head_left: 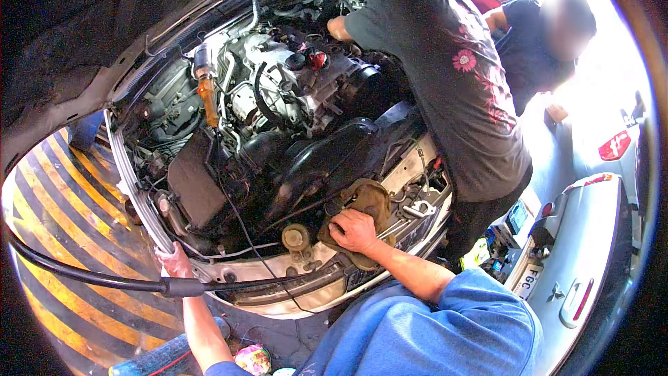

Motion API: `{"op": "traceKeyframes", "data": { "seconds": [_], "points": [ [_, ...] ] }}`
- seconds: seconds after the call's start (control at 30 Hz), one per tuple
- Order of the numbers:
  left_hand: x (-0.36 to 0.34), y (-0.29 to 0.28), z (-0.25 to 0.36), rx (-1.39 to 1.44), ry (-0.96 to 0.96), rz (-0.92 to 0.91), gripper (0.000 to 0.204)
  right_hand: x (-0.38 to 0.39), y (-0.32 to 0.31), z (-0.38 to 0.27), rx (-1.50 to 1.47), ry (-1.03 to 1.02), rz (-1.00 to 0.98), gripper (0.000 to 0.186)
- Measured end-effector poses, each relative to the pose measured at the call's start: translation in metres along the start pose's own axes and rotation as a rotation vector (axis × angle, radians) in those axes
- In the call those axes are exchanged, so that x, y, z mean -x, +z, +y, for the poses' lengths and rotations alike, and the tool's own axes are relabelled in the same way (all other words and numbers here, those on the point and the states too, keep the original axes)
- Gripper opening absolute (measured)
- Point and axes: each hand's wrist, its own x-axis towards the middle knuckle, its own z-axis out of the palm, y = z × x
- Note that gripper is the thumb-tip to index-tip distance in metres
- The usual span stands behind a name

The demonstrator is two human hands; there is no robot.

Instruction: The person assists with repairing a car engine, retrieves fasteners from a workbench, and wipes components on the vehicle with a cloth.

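Note:
An open engine bay [299,90] fills the middle of the head view, with the raised hood at upper left. My right hand [351,230] rests with curled fingers on a bunched brown cloth [369,198] at the front panel, beside a round metal fitting [296,237]. My left hand [174,261] grips the car's front left edge [136,205], just above a thick black bar [104,275] crossing the lower left; its fingertips are small and partly unclear. A thin black cable runs down over the bay between my hands.
A person in a dark flowered shirt [466,97] leans into the bay at right, another person [522,49] behind. A parked silver car [584,244] and boxes [518,219] stand at right. The floor [62,223] has yellow stripes; a blue cylinder [146,362] lies low at left.

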Motion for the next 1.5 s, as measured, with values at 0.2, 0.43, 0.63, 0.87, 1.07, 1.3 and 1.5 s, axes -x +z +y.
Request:
{"op": "traceKeyframes", "data": {
  "seconds": [0.2, 0.43, 0.63, 0.87, 1.07, 1.3, 1.5],
  "points": [
    [0.005, -0.015, 0.013, 0.053, -0.049, -0.065, 0.064, 0.000, 0.001, 0.000, 0.005, 0.006, -0.010, 0.013],
    [0.014, -0.039, 0.039, 0.048, -0.070, -0.111, 0.063, 0.000, 0.001, 0.000, 0.008, 0.003, -0.031, 0.013],
    [0.014, -0.044, 0.041, 0.055, -0.087, -0.155, 0.063, -0.001, 0.000, -0.001, 0.008, 0.014, -0.026, 0.011],
    [0.007, -0.019, 0.019, 0.098, -0.071, -0.058, 0.059, 0.001, 0.000, -0.002, 0.034, 0.059, -0.068, 0.012],
    [0.003, -0.004, 0.007, 0.165, 0.009, 0.030, 0.058, 0.002, 0.001, 0.000, 0.042, 0.063, -0.084, 0.013],
    [0.004, -0.005, 0.009, 0.193, 0.005, 0.039, 0.058, 0.003, 0.002, 0.002, 0.020, 0.022, -0.063, 0.016],
    [0.003, -0.005, 0.006, 0.176, 0.068, 0.070, 0.056, 0.002, 0.001, 0.001, 0.003, 0.011, -0.053, 0.015]
  ]
}}
